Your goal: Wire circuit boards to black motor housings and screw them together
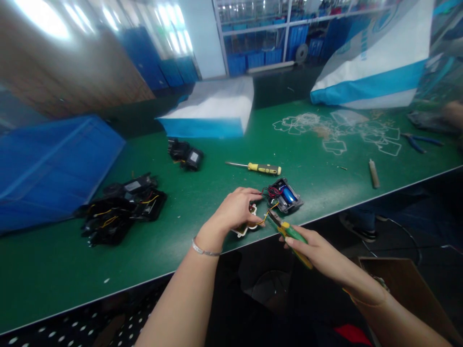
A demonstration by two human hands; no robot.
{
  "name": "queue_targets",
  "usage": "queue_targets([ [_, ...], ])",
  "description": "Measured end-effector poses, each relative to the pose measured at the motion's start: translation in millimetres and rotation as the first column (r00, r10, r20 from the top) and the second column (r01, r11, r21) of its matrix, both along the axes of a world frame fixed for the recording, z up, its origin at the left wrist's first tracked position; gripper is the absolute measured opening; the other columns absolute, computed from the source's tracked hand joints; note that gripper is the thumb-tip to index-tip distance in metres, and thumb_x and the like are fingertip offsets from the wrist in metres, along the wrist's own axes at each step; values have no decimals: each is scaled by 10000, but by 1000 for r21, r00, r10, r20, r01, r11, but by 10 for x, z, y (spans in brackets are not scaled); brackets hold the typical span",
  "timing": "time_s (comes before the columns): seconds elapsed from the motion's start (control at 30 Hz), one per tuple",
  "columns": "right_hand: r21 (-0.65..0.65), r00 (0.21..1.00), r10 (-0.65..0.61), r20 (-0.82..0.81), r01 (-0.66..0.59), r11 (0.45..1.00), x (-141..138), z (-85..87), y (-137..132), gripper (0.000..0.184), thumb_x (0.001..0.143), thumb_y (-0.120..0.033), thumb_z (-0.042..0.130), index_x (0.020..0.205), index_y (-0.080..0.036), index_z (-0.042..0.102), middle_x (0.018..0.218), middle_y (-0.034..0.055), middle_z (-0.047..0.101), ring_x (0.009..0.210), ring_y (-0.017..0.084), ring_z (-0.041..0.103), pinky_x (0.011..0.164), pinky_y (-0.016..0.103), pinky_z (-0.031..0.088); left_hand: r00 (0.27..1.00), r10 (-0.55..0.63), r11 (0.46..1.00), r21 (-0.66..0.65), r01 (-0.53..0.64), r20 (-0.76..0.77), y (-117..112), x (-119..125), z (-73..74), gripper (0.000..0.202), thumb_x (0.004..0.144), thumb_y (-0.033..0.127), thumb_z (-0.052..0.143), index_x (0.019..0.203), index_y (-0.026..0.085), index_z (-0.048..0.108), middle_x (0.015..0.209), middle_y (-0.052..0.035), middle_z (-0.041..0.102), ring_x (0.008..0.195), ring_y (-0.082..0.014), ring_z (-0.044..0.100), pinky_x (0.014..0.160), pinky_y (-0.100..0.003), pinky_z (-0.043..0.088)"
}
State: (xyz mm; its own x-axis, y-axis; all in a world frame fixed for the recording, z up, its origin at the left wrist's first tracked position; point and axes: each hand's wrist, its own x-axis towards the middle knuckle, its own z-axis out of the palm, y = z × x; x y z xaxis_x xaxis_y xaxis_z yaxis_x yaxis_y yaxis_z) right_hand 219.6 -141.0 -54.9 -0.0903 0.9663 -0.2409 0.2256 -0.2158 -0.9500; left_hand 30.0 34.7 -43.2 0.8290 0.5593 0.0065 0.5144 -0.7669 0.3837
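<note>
right hand palm-up around pliers

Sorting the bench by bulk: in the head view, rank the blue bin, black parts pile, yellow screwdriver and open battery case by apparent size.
1. blue bin
2. black parts pile
3. yellow screwdriver and open battery case: unsure. The screwdriver is longer, the case wider and nearer the camera.

Green-handled cutters beside wired white part

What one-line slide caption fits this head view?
Left hand pins a white part; right hand holds green-handled pliers at its wires, beside an open black case.
</note>
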Motion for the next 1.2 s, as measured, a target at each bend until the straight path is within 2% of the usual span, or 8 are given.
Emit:
queue_targets([
  [0.2, 25, 1000, -4, 22, 4, 1000, 0, -12, 8, 429, 883, -428, 507, 1222, -175, 570, 999, 49, 648, 886, 210, 576, 836, 329, 438, 1000, 10, 1000, -18, -10, -5, -5, 6, 5, 676, 605, 480, 762, 1210, 229, 595, 1299, -52, 553, 1167, -280, 487, 997, -425, 406],
  [0.57, 29, 995, -5, 103, 2, 1000, -18, -53, -26, 439, 899, -457, 471, 1253, -200, 498, 1071, 70, 630, 968, 224, 590, 891, 375, 444, 1000, 9, 1000, -9, -9, -10, -14, 11, 19, 681, 595, 487, 767, 1203, 228, 601, 1296, -60, 555, 1166, -273, 491, 1005, -408, 401],
  [0.7, -39, 997, -11, 81, 14, 999, -55, -100, -51, 465, 912, -476, 433, 1287, -200, 442, 978, 62, 626, 818, 191, 625, 741, 338, 501, 1000, 12, 1000, -14, -12, -1, -7, 8, 6, 691, 590, 486, 768, 1208, 228, 598, 1296, -60, 554, 1169, -280, 486, 1003, -420, 398],
  [0.8, -38, 989, -27, 143, 33, 999, -78, -132, -61, 467, 917, -481, 423, 1289, -200, 431, 885, 48, 626, 728, 176, 613, 652, 308, 495, 1000, -1, 1000, -12, 1, 7, -1, 4, -1, 692, 591, 490, 765, 1207, 224, 598, 1288, -57, 561, 1165, -276, 489, 999, -418, 404],
  [0.87, 8, 977, -53, 205, 53, 999, -88, -141, -68, 459, 917, -469, 433, 1294, -209, 432, 889, 47, 632, 744, 182, 610, 683, 319, 488, 1000, -2, 1000, -7, 2, 6, -1, 2, -3, 690, 593, 489, 764, 1207, 223, 598, 1288, -58, 562, 1165, -275, 489, 998, -416, 406],
  [0.97, 68, 960, -87, 266, 72, 995, -97, -137, -77, 458, 913, -448, 452, 1315, -231, 435, 1026, 62, 641, 892, 217, 612, 806, 358, 469, 1000, -1, 1000, 0, 1, 4, -8, 2, 0, 698, 591, 487, 765, 1214, 222, 593, 1293, -58, 559, 1174, -280, 483, 997, -416, 408],
  [1.1, 124, 959, -100, 265, 69, 990, -104, -138, -75, 486, 909, -429, 465, 1356, -239, 433, 1230, 63, 594, 1114, 245, 553, 960, 378, 405, 1000, 8, 1000, -9, -8, -5, -21, 9, 10, 692, 596, 473, 762, 1219, 224, 591, 1290, -55, 562, 1177, -282, 480, 995, -414, 410],
  [1.2, 144, 962, -101, 255, 66, 987, -109, -154, -63, 505, 909, -426, 466, 1370, -223, 433, 1299, 68, 557, 1201, 247, 503, 1020, 384, 366, 1000, 15, 1000, -23, -15, -9, -27, 14, 19, 696, 599, 483, 753, 1223, 221, 589, 1289, -63, 562, 1183, -286, 477, 993, -414, 410],
])
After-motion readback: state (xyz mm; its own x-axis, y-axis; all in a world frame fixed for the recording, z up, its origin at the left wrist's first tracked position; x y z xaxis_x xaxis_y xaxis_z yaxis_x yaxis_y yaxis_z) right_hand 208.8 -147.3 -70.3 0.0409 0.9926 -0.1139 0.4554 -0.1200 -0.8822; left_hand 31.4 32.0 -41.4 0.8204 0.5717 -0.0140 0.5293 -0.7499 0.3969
